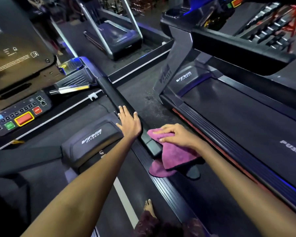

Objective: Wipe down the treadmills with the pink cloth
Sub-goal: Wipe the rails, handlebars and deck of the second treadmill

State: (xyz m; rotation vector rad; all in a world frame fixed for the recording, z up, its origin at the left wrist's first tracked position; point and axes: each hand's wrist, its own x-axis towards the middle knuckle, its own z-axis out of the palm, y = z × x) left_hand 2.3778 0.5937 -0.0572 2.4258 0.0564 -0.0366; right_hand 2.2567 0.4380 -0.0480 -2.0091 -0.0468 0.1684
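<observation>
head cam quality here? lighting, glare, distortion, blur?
Head view: dim gym with blue accent light along the treadmill edges; glare on the glossy console at upper left. Wide-angle bending curves the handrail and side rails. Both hands, left and right, and the pink cloth are sharp; the dumbbell rack and far treadmill are soft and smeared.

There is only one view, from a wide-angle camera worn on the person's head. It looks forward and steeply down, close over both outstretched forearms, onto the right handrail [126,113] of the near treadmill [91,139]. The neighbouring treadmill [237,117] fills the right side. The picture is tilted, and its straight lines bend toward the edges.
</observation>
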